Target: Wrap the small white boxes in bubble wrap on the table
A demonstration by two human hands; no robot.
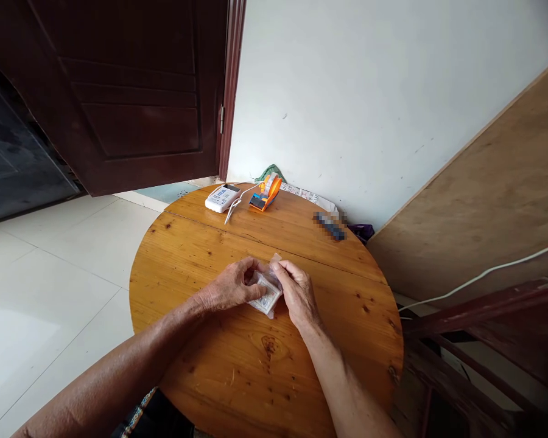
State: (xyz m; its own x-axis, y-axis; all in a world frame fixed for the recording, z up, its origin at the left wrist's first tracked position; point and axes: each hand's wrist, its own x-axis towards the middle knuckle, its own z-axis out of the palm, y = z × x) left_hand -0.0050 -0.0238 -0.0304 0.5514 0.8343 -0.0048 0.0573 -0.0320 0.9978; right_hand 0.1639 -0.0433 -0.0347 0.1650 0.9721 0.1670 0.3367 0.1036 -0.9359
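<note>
A small flat packet in clear plastic wrap [269, 297] is between my hands over the middle of the round wooden table [269, 365]. My left hand [235, 284] grips its left side, with the thumb lying across the top face. At the packet's upper right, my right hand [296, 289] pinches a loose bit of the plastic between thumb and fingers. Pale printing shows through the wrap, but I cannot make out what is inside.
Toward the table's far edge stand a white device with a cable [223, 198] and an orange tape dispenser [266, 193]. A blurred dark object [329, 225] lies at the far right. Behind are a wall and a dark red door [141, 91]; a wooden chair [484, 328] is at right.
</note>
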